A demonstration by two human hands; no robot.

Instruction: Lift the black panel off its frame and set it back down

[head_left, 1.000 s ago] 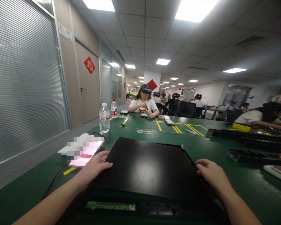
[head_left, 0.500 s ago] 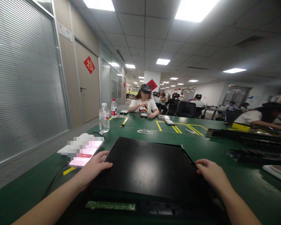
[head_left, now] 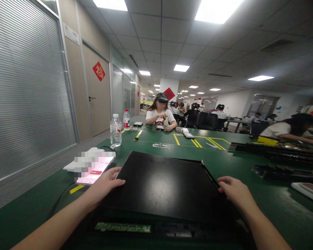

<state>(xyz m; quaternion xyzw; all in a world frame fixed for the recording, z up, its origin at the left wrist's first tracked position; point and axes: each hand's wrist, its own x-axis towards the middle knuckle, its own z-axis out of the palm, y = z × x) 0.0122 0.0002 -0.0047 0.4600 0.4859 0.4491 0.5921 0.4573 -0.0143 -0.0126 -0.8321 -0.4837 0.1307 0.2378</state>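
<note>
In left hand, pinched left edge of black panel; at right edge, right hand curled, pinch unclear. Near centre, above green table. Likely stiff, slick, fragile; support both sides.

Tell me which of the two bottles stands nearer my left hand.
The bottle with the pale cap stands nearer your left hand; the other bottle, farther back, has a red cap.

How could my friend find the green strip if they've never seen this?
On the big green table, find the black panel between left hand and right hand. Look just past its edge nearest the camera, left of the middle, for a thin strip. It's green with small pale marks, unlike the black parts around it.
</note>
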